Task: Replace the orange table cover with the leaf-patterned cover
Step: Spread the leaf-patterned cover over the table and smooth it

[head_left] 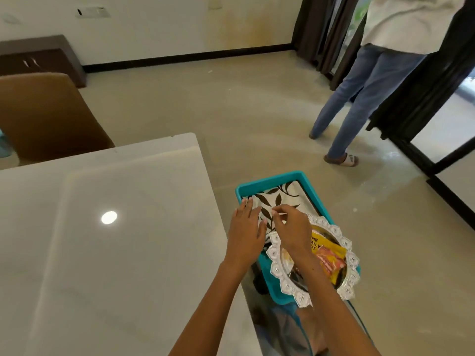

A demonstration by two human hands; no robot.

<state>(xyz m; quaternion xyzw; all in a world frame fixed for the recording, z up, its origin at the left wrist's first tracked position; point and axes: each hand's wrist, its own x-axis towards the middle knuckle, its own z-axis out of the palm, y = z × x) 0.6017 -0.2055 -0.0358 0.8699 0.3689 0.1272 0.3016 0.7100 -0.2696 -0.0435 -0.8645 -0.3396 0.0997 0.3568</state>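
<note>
The leaf-patterned cover (279,199), white with dark leaves, lies folded in a teal tray (270,179) to the right of the table. My left hand (245,227) rests flat on the cover's near left part with straight fingers. My right hand (291,227) pinches the cloth near its middle with curled fingertips. The glossy white table (102,240) on the left is bare; no orange cover is in view.
A silver scalloped plate (347,278) with yellow and orange snack packets (329,255) sits on the tray's near end. A brown chair (43,114) stands behind the table. A person in jeans (359,98) stands at the back right by dark curtains (321,34) and a glass door.
</note>
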